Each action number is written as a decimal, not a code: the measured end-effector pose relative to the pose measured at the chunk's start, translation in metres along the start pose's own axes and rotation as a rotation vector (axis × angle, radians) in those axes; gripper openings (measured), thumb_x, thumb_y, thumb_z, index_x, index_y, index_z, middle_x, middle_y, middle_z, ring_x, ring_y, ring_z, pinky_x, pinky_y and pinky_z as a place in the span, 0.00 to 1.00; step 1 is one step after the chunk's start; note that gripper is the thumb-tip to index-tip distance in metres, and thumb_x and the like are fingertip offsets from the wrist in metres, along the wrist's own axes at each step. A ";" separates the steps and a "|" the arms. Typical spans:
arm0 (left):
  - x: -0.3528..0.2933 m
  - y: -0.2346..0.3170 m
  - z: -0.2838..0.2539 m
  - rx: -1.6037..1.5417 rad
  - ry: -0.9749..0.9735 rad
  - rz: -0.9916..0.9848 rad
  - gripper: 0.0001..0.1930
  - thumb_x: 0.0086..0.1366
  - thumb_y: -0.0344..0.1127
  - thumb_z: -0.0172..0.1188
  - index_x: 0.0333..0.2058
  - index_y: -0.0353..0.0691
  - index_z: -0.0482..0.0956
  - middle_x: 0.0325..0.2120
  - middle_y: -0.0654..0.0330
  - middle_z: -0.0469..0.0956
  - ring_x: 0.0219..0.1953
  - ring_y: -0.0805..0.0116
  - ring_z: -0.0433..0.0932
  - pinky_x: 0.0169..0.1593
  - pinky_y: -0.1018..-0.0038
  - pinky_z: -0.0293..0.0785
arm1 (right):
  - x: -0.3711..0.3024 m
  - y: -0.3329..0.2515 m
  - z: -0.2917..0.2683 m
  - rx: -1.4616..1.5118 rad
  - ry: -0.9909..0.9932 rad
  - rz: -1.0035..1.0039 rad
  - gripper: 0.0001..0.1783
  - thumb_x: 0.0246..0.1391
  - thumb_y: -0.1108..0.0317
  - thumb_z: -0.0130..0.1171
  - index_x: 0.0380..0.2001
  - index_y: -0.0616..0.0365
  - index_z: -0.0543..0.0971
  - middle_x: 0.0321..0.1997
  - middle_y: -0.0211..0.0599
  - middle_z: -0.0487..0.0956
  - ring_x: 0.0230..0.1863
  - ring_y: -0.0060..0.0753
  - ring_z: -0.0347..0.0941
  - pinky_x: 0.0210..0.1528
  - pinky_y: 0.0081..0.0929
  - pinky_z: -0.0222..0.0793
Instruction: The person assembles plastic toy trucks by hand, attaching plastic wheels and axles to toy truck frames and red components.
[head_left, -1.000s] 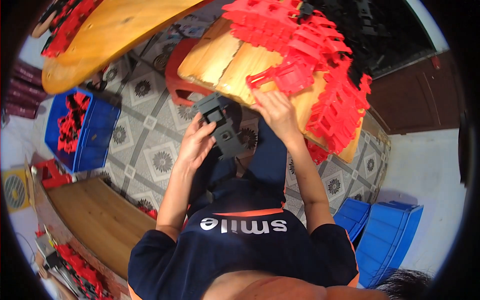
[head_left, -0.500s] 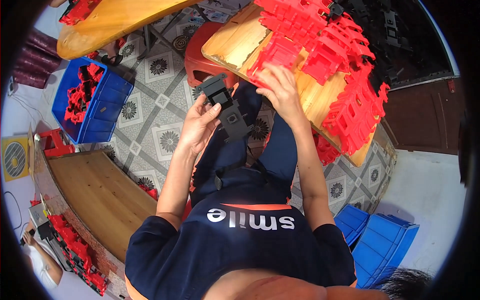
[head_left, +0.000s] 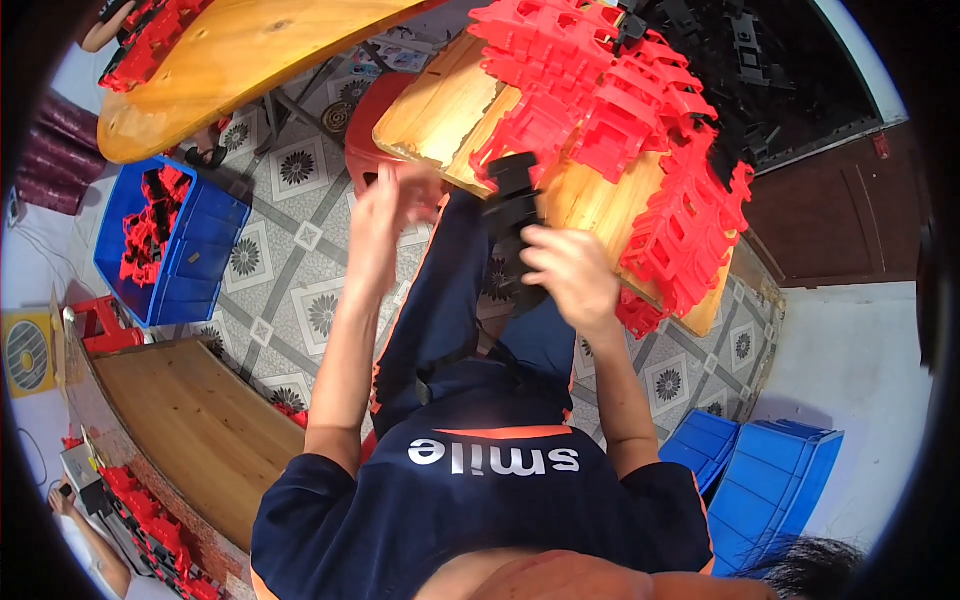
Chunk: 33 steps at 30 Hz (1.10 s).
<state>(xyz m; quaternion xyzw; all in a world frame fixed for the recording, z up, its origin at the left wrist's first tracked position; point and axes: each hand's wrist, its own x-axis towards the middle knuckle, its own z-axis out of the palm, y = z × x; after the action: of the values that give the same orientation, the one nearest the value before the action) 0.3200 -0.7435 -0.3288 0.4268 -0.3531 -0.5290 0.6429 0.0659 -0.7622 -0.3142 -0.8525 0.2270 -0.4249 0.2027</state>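
Note:
My right hand (head_left: 577,276) grips a dark grey plastic housing (head_left: 512,198) by its right side. The housing is held over my lap, at the near edge of the wooden table (head_left: 425,110), and is slightly blurred. To the left, apart from it, my left hand (head_left: 376,222) is raised beside the table's left corner; motion smears its fingers, so what is in them, if anything, cannot be made out. Just beyond the housing, red plastic housings (head_left: 530,130) lie on the table. More of these red housings (head_left: 690,225) stand in a row along its right side.
A blue bin (head_left: 200,255) with red and black parts stands on the tiled floor at left. A red stool (head_left: 370,140) sits by the table corner. Black parts (head_left: 745,60) fill a dark area at far right. Blue bins (head_left: 765,480) stand at lower right.
The dark grey housing has passed from my left hand to my right. My left hand has moved up and away from it, while my right hand has come back from the red housings.

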 end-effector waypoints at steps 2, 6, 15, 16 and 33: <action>0.050 0.007 0.007 0.254 0.089 0.057 0.28 0.69 0.51 0.53 0.58 0.33 0.70 0.46 0.53 0.77 0.44 0.70 0.77 0.43 0.76 0.74 | -0.003 0.007 -0.015 0.185 0.294 0.184 0.14 0.45 0.78 0.66 0.39 0.63 0.81 0.49 0.43 0.78 0.50 0.37 0.73 0.47 0.26 0.73; 0.117 0.012 0.037 0.700 -0.243 -0.074 0.41 0.58 0.51 0.66 0.64 0.38 0.61 0.51 0.48 0.74 0.50 0.61 0.75 0.50 0.66 0.73 | 0.007 0.042 -0.033 0.540 0.586 0.332 0.14 0.54 0.75 0.62 0.44 0.66 0.77 0.45 0.38 0.77 0.49 0.28 0.72 0.49 0.21 0.69; 0.088 -0.002 0.010 0.904 -0.685 0.125 0.24 0.60 0.19 0.51 0.56 0.42 0.74 0.47 0.55 0.81 0.50 0.71 0.77 0.55 0.72 0.70 | 0.084 0.068 -0.016 0.141 0.171 0.249 0.11 0.56 0.76 0.58 0.43 0.65 0.78 0.46 0.39 0.77 0.51 0.31 0.72 0.57 0.26 0.63; 0.080 0.006 0.006 0.850 -0.700 0.112 0.22 0.61 0.20 0.51 0.54 0.42 0.76 0.46 0.54 0.81 0.49 0.69 0.78 0.53 0.74 0.71 | 0.078 0.060 -0.012 0.180 0.134 0.315 0.10 0.59 0.75 0.55 0.42 0.66 0.77 0.43 0.38 0.76 0.48 0.30 0.72 0.54 0.25 0.65; 0.182 -0.040 0.068 1.360 0.124 0.615 0.14 0.50 0.34 0.62 0.39 0.50 0.83 0.42 0.51 0.77 0.50 0.46 0.72 0.55 0.52 0.63 | 0.081 0.123 0.034 -0.488 0.355 0.300 0.16 0.64 0.61 0.51 0.45 0.63 0.75 0.47 0.51 0.77 0.47 0.53 0.73 0.48 0.42 0.68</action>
<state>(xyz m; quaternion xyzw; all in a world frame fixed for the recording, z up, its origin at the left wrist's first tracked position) 0.2781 -0.9373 -0.3392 0.6412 -0.6687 0.0344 0.3748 0.1107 -0.9030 -0.3482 -0.7458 0.4768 -0.4651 0.0106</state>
